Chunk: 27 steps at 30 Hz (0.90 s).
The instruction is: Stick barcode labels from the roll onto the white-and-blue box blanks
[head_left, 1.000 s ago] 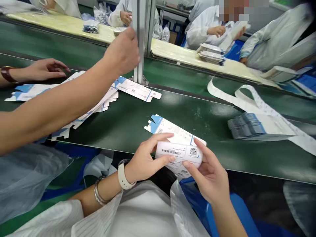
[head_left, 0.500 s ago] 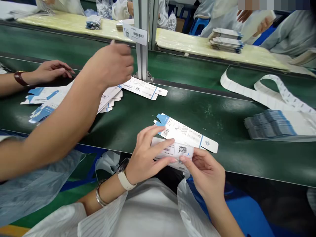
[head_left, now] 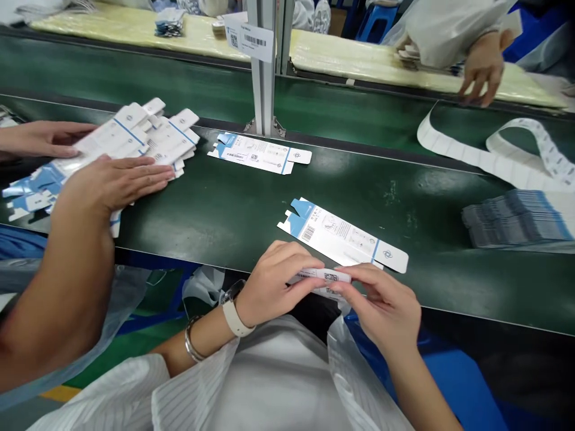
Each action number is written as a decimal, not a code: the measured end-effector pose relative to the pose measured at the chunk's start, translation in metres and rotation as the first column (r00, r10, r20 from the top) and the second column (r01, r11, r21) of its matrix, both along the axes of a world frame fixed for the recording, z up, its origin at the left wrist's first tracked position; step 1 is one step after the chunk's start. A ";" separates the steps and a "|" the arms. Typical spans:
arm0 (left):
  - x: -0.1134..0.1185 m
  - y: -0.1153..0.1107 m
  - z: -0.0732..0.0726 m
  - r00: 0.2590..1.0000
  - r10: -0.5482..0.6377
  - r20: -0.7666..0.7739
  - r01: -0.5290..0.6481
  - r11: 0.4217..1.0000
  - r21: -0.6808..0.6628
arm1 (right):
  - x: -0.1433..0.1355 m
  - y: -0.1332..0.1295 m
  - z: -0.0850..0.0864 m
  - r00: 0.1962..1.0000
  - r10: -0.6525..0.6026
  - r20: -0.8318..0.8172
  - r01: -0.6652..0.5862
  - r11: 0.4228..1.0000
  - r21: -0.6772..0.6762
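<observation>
Between my two hands, close to the bench's front edge, is a strip of white printed labels point(head_left: 331, 277) with QR codes. My left hand point(head_left: 282, 280) pinches its left part, thumb below and fingers above. My right hand point(head_left: 381, 302) grips the right end between thumb and fingertips. The strip is bent along its length, and part of it is hidden by my fingers. Just beyond my hands a flattened white and blue carton point(head_left: 345, 233) lies on the green bench. Another flat carton point(head_left: 258, 153) lies farther back, near the metal post.
At the left, a co-worker's hands point(head_left: 119, 182) rest on a pile of flat cartons point(head_left: 173, 140). A label ribbon point(head_left: 476, 158) curls at the right behind a stack of cartons point(head_left: 516, 220). A metal post point(head_left: 264, 90) bears a label. Another person's hand point(head_left: 485, 69) hangs across the bench.
The label strip in my hands has been tilted or folded flatter. The co-worker's arm has drawn back left from the post onto the carton pile. A hand across the bench has reached forward.
</observation>
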State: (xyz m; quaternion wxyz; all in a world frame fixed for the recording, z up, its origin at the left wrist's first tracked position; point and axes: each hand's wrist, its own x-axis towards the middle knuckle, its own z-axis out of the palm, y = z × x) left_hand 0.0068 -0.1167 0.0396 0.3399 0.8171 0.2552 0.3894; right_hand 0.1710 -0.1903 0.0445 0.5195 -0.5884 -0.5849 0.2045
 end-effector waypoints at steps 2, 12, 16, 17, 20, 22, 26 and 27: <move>0.001 -0.001 -0.001 1.000 0.001 0.004 -0.001 1.000 -0.008 | -0.001 0.000 -0.002 1.000 0.000 -0.023 0.000 1.000 -0.008; -0.004 0.006 0.004 0.979 -0.144 -0.145 0.126 0.984 -0.125 | 0.011 0.002 0.002 0.924 0.247 0.291 -0.264 0.964 0.019; 0.001 0.006 0.008 0.967 -0.138 -0.215 0.110 0.985 -0.134 | 0.017 0.006 0.006 0.858 0.218 0.464 -0.287 0.954 0.083; 0.001 0.006 0.008 0.966 -0.136 -0.218 0.105 0.983 -0.150 | 0.018 0.007 0.007 0.846 0.195 0.497 -0.282 0.953 0.106; -0.001 0.007 0.006 0.976 -0.128 -0.175 0.081 0.965 -0.249 | 0.021 0.006 0.007 0.831 0.159 0.533 -0.278 0.949 0.151; -0.007 0.009 0.003 0.990 -0.129 -0.057 0.096 0.912 -0.400 | 0.025 0.006 0.006 0.853 0.124 0.507 -0.240 0.956 0.169; -0.022 0.016 0.003 0.976 -0.119 0.184 0.215 0.673 -0.707 | 0.033 0.009 0.005 0.887 -0.061 0.459 -0.068 0.963 0.259; -0.022 0.019 0.005 0.973 -0.139 0.185 0.231 0.624 -0.747 | 0.035 0.010 0.005 0.873 -0.098 0.477 -0.049 0.957 0.286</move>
